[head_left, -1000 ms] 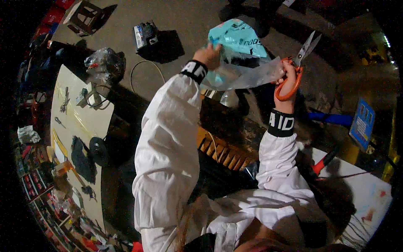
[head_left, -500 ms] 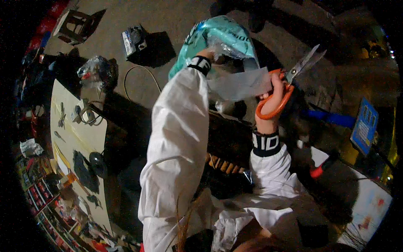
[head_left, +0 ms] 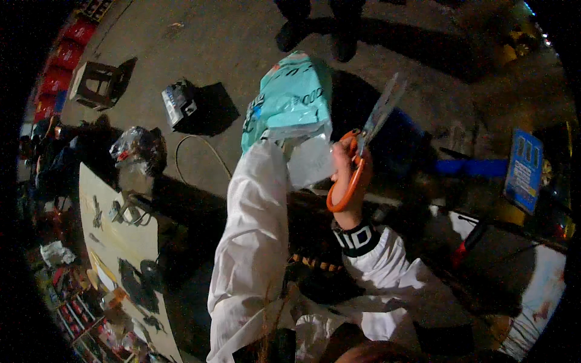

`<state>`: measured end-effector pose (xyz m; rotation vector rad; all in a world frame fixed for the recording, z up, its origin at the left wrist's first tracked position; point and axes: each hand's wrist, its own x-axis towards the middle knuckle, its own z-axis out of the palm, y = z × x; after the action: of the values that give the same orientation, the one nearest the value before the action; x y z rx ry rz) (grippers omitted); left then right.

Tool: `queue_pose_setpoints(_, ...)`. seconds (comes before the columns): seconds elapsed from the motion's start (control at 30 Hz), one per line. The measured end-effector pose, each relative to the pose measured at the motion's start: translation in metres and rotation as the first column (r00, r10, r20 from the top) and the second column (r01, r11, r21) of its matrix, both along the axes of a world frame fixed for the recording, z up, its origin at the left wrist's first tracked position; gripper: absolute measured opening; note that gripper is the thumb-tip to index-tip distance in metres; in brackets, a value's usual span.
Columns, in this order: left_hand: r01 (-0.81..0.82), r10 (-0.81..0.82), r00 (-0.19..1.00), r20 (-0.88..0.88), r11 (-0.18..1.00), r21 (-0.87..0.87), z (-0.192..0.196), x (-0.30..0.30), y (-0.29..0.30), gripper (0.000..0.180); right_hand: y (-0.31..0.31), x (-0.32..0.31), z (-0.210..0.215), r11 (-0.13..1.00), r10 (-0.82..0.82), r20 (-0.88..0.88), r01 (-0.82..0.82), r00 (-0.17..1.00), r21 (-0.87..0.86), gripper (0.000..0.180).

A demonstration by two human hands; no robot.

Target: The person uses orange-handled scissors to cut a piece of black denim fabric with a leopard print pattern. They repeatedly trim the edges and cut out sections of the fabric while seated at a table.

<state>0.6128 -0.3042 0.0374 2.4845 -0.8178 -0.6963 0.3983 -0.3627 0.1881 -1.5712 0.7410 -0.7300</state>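
Note:
A teal plastic bag (head_left: 296, 91) with dark print hangs in front of me, its opening toward me. My left arm, in a white sleeve (head_left: 251, 224), reaches into or behind the bag's mouth, and the hand itself is hidden there. To the right, my right hand (head_left: 350, 196) is closed round scissors (head_left: 382, 112) with orange handles, their blades pointing up and away from me. Its fingertips also touch the edge of a translucent plastic sheet (head_left: 310, 162), which stretches across to the bag's mouth.
On the left stands a pale tabletop (head_left: 115, 242) with cables and dark tools. Beyond it are a crumpled clear plastic bag (head_left: 138, 148), a small box (head_left: 178, 104) and a stool (head_left: 94, 86). A person's feet (head_left: 345, 45) show at the far side. A blue sign (head_left: 523, 172) stands right.
My right hand has moved left and nearer with the scissors. The bag now hangs fuller and covers my left hand, and the translucent sheet has drawn shorter. The view has shifted.

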Motion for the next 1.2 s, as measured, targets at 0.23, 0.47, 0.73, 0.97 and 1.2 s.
queue_pose_setpoints(0.23,0.232,-0.142,0.943,0.302,0.93,-0.286,0.14,-0.053,0.079,0.024,0.0,0.01,0.016,0.887,-0.136,0.209,0.025,0.968,0.462,0.024)
queue_pose_setpoints(0.47,-0.18,0.516,0.838,0.178,0.569,-0.803,0.245,-0.24,0.293,0.041,-0.023,0.019,-0.014,0.928,0.065,0.101,-0.023,0.993,-0.372,0.031)
queue_pose_setpoints(0.73,-0.338,0.988,0.152,0.008,0.059,-0.939,0.255,-0.523,0.423,0.031,-0.04,0.046,-0.049,0.903,-0.02,0.065,0.047,0.998,-0.428,0.043)
queue_pose_setpoints(0.97,-0.55,0.99,0.135,-0.05,0.033,-0.835,0.27,-0.64,0.469,0.045,-0.01,0.01,-0.016,0.873,0.095,0.482,0.16,0.871,-0.461,0.033)
queue_pose_setpoints(1.2,-0.72,0.817,0.392,0.423,0.559,-0.412,0.291,-0.636,0.501,0.017,0.037,-0.059,-0.005,-0.157,-0.14,-0.045,-0.067,0.989,-0.985,0.022)
